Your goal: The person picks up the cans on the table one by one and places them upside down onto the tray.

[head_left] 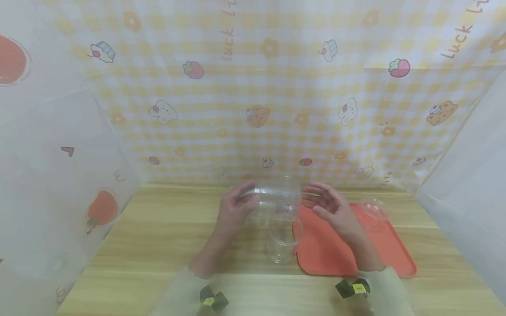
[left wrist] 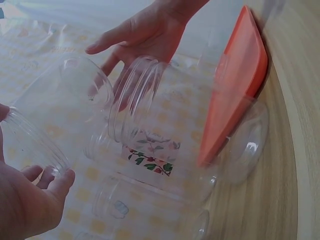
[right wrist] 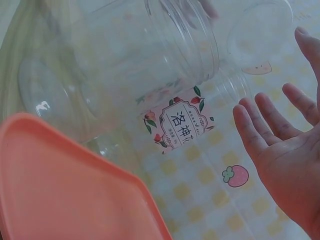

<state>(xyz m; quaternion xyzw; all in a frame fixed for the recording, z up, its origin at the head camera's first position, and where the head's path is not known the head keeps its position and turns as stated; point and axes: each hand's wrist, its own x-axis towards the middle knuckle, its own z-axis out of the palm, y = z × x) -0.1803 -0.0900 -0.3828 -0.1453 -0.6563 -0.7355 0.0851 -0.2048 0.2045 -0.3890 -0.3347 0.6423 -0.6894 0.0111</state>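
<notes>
We see a wood-grain counter (head_left: pixel 158 245) enclosed like a booth, with yellow-checked, strawberry-printed cloth (head_left: pixel 225 92) behind and pale sheets (head_left: pixel 43 149) on both sides; we cannot tell whether it stands in a home or elsewhere.

Head view: jar label (head_left: pixel 283 208) blurred; tray (head_left: pixel 322 245) part-hidden by right forearm (head_left: pixel 365 251)

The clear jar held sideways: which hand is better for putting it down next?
Probably the left hand: it already has a grip on the ridged rim of the clear jar. The right hand is spread near the jar's other end, without a clear grip.
</notes>
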